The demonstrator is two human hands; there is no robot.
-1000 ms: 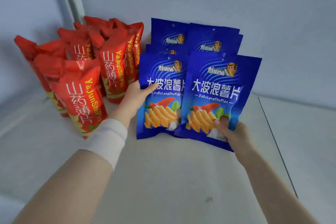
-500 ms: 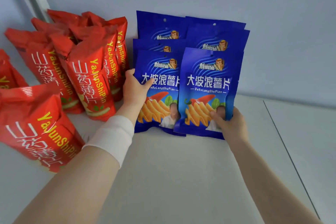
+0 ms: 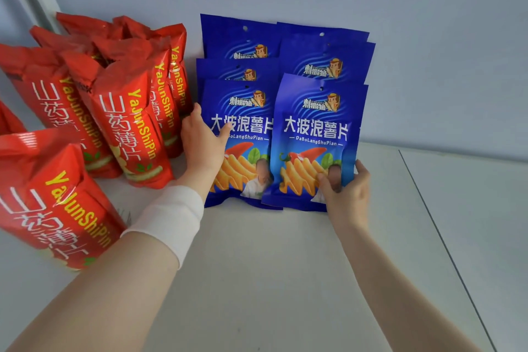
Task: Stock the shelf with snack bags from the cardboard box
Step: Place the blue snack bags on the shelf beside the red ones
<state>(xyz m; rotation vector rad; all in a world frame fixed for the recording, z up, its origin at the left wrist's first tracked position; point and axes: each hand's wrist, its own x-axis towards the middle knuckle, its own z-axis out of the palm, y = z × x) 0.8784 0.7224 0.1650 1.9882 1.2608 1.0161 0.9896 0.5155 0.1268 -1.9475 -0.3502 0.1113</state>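
Item: front right blue bag [image 3: 317, 134], centre of frame, upright on the shelf [image 3: 285, 266], overlapping the edge of the front left blue bag [image 3: 243, 128] beside it. Behind both: rear blue bags [image 3: 325, 66], stacked back to the wall [image 3: 428, 37]. My right hand [image 3: 347, 194] pinches the right bag's lower right corner, thumb on the printed face and fingers [image 3: 360, 170] curled round the edge. My left hand [image 3: 203, 148] holds the left bag's left edge, thumb laid across its front; most of its fingers are hidden behind the bag. White wristband [image 3: 168, 217] on my left wrist. Left of frame: red bags [image 3: 128, 128], standing in a cluster, one nearer at lower left. Cardboard box: not in view. Step in hand, as I judge it: squaring the front blue row. Next move calls for letting go gently so both bags stand, then reaching for more stock.
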